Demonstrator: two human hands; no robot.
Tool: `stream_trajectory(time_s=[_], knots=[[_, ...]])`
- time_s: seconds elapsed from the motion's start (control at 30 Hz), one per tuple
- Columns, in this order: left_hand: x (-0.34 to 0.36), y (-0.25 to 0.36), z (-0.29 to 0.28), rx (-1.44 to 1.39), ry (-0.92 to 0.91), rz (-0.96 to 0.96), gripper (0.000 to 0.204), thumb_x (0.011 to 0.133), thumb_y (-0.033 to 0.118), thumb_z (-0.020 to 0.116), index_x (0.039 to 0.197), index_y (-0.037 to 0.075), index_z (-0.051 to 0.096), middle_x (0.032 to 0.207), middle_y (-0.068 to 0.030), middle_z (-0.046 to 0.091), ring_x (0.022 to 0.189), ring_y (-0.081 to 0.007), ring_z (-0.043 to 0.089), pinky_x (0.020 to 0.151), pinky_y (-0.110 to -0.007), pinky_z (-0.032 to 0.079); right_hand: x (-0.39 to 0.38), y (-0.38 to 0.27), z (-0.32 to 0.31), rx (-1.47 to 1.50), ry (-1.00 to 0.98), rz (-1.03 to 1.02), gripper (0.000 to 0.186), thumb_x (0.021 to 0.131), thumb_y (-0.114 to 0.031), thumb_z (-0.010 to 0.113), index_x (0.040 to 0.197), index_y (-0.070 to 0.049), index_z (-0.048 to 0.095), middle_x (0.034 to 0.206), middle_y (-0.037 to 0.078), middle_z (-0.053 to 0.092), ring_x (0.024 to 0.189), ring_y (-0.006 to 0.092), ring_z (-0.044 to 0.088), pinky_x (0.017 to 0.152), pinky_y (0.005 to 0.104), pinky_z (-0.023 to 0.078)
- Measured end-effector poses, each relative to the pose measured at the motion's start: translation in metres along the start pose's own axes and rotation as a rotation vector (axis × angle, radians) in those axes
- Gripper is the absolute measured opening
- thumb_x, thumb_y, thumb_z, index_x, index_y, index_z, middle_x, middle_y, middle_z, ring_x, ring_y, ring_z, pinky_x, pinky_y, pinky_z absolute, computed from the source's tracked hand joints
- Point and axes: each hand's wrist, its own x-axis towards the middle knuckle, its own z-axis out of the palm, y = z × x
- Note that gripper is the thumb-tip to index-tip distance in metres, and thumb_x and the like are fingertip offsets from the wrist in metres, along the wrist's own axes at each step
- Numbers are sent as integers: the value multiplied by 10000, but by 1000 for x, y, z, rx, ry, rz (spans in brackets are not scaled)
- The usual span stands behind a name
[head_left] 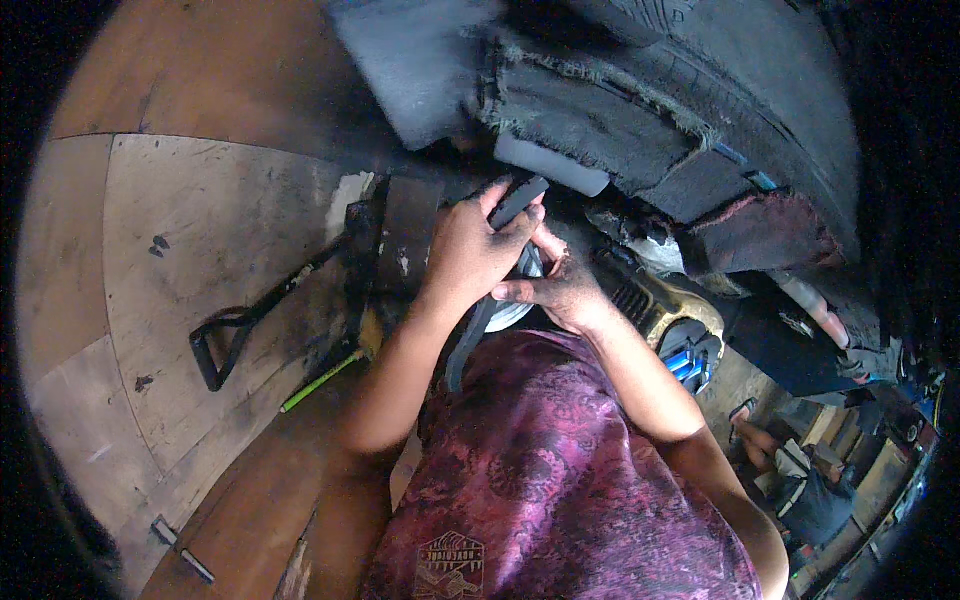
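Note:
Between my hands runs a black, flat, rubbery-looking strip (pixel 519 203), with a lower length hanging down toward my lap. My left hand (pixel 470 248) is closed round its upper part, fingers and thumb pinching near the top end. Just below and to the right, my right hand (pixel 568 288) is curled, its thumb laid across toward the strip; its other fingers are partly hidden. Behind the hands shows a silvery, round metal piece (pixel 512 316), mostly covered by them and by the strip. Dark smudges mark both hands.
Dark frayed padding (pixel 600 130) overhangs ahead, with a pale grey bar (pixel 552 165) under it. On the left floor lie a black D-handled tool (pixel 230 345), a green stick (pixel 320 382) and a hammer (pixel 182 548). A yellowish machine (pixel 665 310) stands right; another person (pixel 815 495) sits far right.

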Motion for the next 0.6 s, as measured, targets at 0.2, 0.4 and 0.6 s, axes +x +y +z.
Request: stream_trajectory(time_s=[0.2, 0.4, 0.6], knots=[[-1, -4, -1, 57, -118, -112, 373, 805, 187, 633, 1132, 7, 617, 928, -85, 689, 825, -133, 633, 753, -297, 497, -2, 2, -12, 309, 43, 30, 1004, 645, 170, 713, 1471, -122, 223, 1499, 20, 199, 1311, 145, 302, 1025, 316, 399], [31, -30, 39, -219, -59, -45, 291, 744, 203, 668, 949, -1, 636, 843, -163, 685, 786, -258, 674, 667, -349, 484, 8, -19, -39, 119, 136, 90, 838, 681, 101, 732, 1406, -111, 370, 1273, -15, 482, 1163, 134, 468, 986, 309, 429], [-8, -42, 32, -1038, -169, -60, 582, 748, 11, 608, 1314, -6, 475, 1181, -54, 597, 1010, -104, 560, 892, -252, 433, -12, -3, -29, -1177, 167, -233, 1018, 645, -233, 833, 1468, -166, 238, 1514, 229, 140, 1357, 377, 274, 1088, 409, 283]])
